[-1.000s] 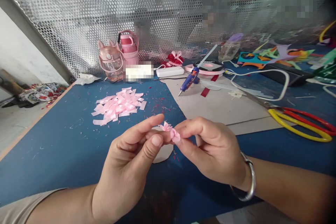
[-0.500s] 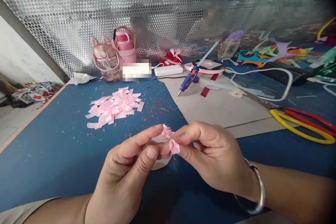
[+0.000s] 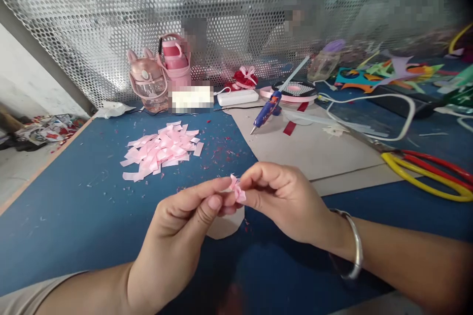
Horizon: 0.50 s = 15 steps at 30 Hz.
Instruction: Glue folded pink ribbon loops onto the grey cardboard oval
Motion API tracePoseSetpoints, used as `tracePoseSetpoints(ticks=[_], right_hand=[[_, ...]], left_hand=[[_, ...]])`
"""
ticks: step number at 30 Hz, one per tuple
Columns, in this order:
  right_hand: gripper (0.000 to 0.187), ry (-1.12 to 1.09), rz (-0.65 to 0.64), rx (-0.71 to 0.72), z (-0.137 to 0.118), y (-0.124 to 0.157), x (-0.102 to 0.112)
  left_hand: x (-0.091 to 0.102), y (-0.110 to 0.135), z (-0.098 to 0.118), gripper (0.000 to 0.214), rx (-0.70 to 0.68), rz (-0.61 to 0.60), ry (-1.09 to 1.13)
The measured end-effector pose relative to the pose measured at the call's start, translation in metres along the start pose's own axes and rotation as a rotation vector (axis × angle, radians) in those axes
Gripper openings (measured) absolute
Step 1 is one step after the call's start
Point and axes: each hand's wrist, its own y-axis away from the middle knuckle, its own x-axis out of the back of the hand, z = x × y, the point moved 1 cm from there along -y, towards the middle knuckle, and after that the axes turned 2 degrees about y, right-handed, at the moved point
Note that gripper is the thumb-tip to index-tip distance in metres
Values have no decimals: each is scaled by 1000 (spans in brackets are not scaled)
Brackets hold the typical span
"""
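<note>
A small folded piece of pink ribbon (image 3: 240, 194) is between my two hands, its upper end frayed. My left hand (image 3: 185, 231) pinches it from the left, fingertips pressed close to its edge. From the other side my right hand (image 3: 284, 199), with a silver bangle on the wrist, grips the ribbon between thumb and index finger. Below the fingers lies a pale cardboard disc (image 3: 226, 225), partly covered by my left hand. A loose heap of cut pink ribbon strips (image 3: 164, 150) rests on the blue table beyond my left hand.
A blue glue gun (image 3: 266, 114) with a glue stick stands on grey cardboard (image 3: 295, 150). Scissors (image 3: 424, 172) with yellow and red handles lie at right. Two pink bottles (image 3: 150, 83), a ribbon roll (image 3: 295, 91) and a white cable (image 3: 410, 108) are along the mesh wall.
My right hand has moved slightly left and up, bringing the ribbon piece with it. The ribbon has turned a little between the fingers, and more of the cardboard disc shows.
</note>
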Motion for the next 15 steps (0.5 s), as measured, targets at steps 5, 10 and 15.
tracePoseSetpoints(ticks=[5,10,15], right_hand=[[7,27,56,108,-8,-3,-2],[12,113,105,135,-14,-2,-2],[9,234,72,159,-14,-1,-2]], left_hand=[[-2,-7,6,22,19,38,53],[1,-8,10,30,-38,61,-30],[3,-7,12,13,-106,-41,-397]])
